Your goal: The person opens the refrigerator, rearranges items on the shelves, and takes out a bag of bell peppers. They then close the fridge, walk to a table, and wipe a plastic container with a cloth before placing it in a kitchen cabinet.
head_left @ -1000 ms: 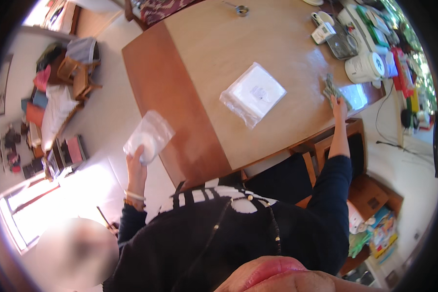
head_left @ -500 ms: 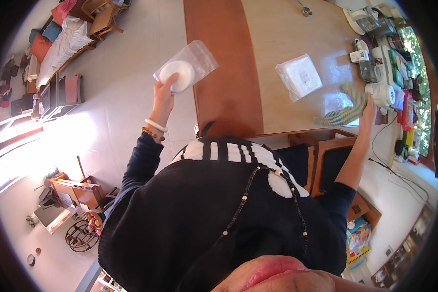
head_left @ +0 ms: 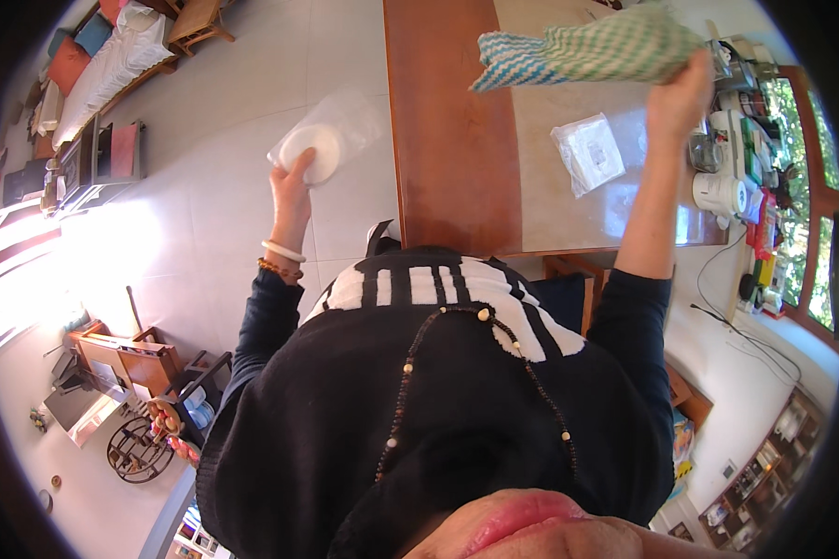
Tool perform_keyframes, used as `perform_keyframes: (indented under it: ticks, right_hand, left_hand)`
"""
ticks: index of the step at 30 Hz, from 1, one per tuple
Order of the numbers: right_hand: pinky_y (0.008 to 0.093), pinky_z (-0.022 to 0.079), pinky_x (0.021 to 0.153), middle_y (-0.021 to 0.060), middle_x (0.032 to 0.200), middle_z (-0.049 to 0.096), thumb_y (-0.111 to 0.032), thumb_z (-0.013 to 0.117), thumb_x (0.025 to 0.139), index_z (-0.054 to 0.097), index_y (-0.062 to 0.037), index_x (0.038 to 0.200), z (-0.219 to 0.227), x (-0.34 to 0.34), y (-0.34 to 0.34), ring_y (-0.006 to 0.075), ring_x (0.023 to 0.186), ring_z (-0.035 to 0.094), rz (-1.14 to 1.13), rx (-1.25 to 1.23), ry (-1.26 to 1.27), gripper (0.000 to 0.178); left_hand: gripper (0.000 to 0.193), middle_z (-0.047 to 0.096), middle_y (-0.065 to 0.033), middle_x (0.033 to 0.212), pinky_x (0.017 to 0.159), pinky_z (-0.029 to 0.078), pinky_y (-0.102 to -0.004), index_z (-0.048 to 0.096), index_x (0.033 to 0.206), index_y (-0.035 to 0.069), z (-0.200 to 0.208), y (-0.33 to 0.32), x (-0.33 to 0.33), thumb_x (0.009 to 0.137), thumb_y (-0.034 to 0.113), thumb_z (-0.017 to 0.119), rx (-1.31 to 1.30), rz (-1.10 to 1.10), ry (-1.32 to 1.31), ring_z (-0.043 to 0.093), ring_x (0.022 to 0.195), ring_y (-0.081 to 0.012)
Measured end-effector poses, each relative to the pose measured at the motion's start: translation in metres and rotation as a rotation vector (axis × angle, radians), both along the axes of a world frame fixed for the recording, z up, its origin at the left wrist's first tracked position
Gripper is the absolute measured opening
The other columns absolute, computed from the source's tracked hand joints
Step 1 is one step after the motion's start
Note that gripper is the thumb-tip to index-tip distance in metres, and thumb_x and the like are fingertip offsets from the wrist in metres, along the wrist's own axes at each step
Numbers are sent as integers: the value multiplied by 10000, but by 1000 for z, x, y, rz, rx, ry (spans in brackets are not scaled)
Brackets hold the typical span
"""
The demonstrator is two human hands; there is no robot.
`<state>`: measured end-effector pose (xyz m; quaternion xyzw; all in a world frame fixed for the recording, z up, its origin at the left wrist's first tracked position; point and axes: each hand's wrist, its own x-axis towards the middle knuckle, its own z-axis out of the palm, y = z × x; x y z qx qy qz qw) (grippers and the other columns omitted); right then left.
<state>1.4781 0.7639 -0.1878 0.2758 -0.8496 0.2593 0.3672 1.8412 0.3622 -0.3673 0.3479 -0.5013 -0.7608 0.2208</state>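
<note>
My left hand is closed on a clear plastic bag with a stack of round white pads inside, the thumb pressed over the pads. This hand is out beyond the left side of the table. Over the table, my right hand grips one end of a green, white and blue woven cloth, whose length stretches leftward above the tabletop. Below the cloth, a square white packet in clear wrap lies on the table, untouched.
The wooden table has a reddish-brown left strip and a paler middle. Along its right side stand a white round container and several kitchen items. A chair is tucked at the near edge. Cables run along the right wall.
My right hand has lifted the cloth from the table's near right and carried it up and away, stretched out leftward. My left hand still holds the bag, slightly farther left.
</note>
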Motion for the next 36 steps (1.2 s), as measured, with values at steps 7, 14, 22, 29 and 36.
perform_keyframes:
  ticks: [7,14,22,29,36]
  right_hand:
    - [459,486,809,154,973,687,-361,567,964,634,-107,980,-170,135,-72,355,935,646,760,526,-1123,263]
    - [458,506,752,162,902,671,-259,634,923,615,-74,972,-273,183,-88,372,853,650,432,30,-950,193]
    - [420,534,716,97,986,650,-276,629,938,595,-105,1161,-335,149,-97,293,763,647,272,-482,-1118,283]
    - [366,539,878,28,1181,615,-329,500,1013,544,-128,1242,-310,152,-97,182,1024,615,804,-1422,-1727,308]
    - [413,511,968,63,1259,589,-355,397,1041,521,-84,1279,-279,165,-76,207,1140,574,814,-1612,-1898,382]
  left_hand:
    - [355,682,-96,1111,844,538,-315,634,1164,-40,-4,-1,28,860,111,734,21,60,-46,655,1002,-186]
    - [341,696,-89,1081,845,538,-314,640,1158,-43,-17,19,33,865,105,731,71,1,-81,665,969,-175]
    - [317,700,-91,1080,866,529,-309,643,1151,-42,-32,65,-10,878,100,718,97,-173,-48,666,967,-159]
    - [346,697,-91,1079,874,528,-317,636,1167,-42,-18,91,-47,877,123,724,102,-329,-54,663,974,-161]
    - [338,706,-87,1037,840,534,-314,651,1133,-58,-5,98,-69,874,148,721,-206,-524,-179,669,927,-163]
